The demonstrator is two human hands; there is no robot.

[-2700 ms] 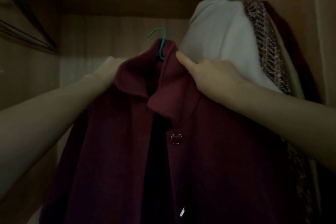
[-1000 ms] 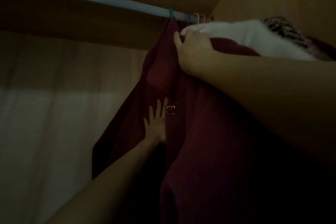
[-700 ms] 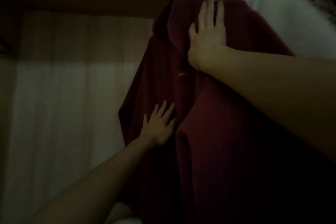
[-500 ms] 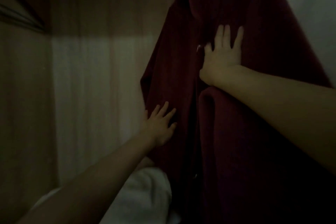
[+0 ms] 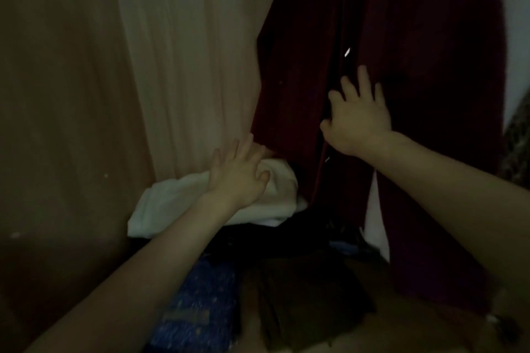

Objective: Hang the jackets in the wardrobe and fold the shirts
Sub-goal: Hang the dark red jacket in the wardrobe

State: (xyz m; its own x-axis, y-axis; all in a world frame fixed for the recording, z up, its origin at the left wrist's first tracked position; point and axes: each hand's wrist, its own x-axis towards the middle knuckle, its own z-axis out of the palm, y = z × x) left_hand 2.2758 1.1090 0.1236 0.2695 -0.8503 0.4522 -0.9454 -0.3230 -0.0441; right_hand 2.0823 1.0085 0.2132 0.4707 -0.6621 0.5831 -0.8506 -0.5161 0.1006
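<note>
A dark red jacket [image 5: 424, 60] hangs inside the dim wardrobe, filling the upper right; its hanger and the rail are out of frame. My right hand [image 5: 357, 114] lies flat on the jacket's front beside the dark opening, fingers spread. My left hand [image 5: 238, 172] is lower, at the jacket's left hem, fingers apart and resting over a white folded cloth [image 5: 177, 203]. Neither hand grips anything.
The wardrobe's pale back panel [image 5: 189, 51] and brown left wall [image 5: 57, 94] enclose the space. On the floor lie dark clothes [image 5: 304, 289] and a blue patterned fabric [image 5: 200, 304]. A white garment [image 5: 516, 23] hangs at the far right.
The jacket went onto the rail earlier. Both hands have since slid down its front, and my view has dropped from the rail to the wardrobe floor.
</note>
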